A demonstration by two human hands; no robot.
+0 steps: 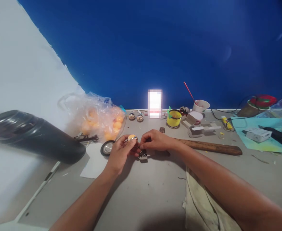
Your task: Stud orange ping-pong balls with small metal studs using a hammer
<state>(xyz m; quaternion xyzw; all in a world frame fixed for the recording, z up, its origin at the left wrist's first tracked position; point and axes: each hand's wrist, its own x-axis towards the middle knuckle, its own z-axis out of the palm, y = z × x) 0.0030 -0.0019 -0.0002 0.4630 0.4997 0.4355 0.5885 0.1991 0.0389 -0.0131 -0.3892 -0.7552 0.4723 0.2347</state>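
A crumpled cloth (pixel 198 202) lies nearer than the small open box (pixel 144 159) and to its right, cut off at the bottom. The box, holding dark shiny bits (pixel 143 154), sits close to both hands, likely for easy reach. Over it bends the right hand (pixel 156 140); whether its fingertips pinch anything, I cannot tell. Just left of the box, the left hand (pixel 120 150) clamps a studded orange ball (pixel 132 137), apparently to steady it, hiding its underside. Beyond the box: two studded balls (pixel 140 118), then a blurred bright rectangle (pixel 154 103).
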